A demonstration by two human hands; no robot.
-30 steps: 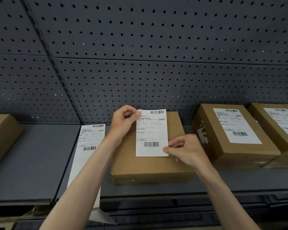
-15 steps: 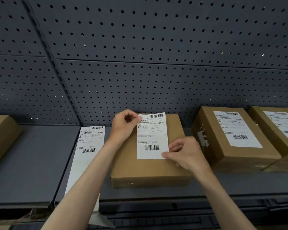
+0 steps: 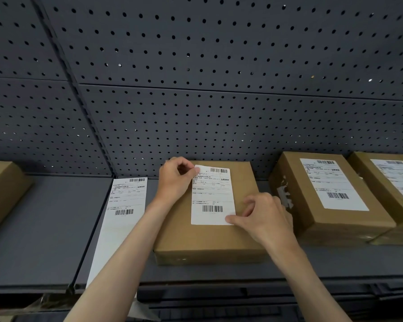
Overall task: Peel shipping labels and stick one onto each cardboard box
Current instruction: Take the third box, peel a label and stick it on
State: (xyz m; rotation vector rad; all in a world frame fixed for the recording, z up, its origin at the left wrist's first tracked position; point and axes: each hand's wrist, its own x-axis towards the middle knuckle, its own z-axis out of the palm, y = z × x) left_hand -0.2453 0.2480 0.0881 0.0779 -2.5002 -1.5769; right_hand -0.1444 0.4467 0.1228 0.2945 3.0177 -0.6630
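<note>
A flat cardboard box (image 3: pixel 207 240) lies on the grey shelf in front of me. A white shipping label (image 3: pixel 211 196) with two barcodes lies on its top. My left hand (image 3: pixel 176 178) pinches the label's upper left corner. My right hand (image 3: pixel 261 216) has its thumb pressed on the lower right corner, with the other fingers curled above the box. A strip of label backing (image 3: pixel 120 219) with one label still on it lies on the shelf to the left of the box and hangs over the front edge.
Two labelled cardboard boxes (image 3: pixel 323 194) (image 3: pixel 391 182) stand on the shelf (image 3: pixel 44 228) to the right. An unlabelled box (image 3: pixel 2 189) sits at the far left. A dark perforated back panel (image 3: pixel 196 89) rises behind the shelf.
The label has come down from just above the box to lie on its top. My right thumb has slid onto the lower right corner. The left hand keeps its pinch.
</note>
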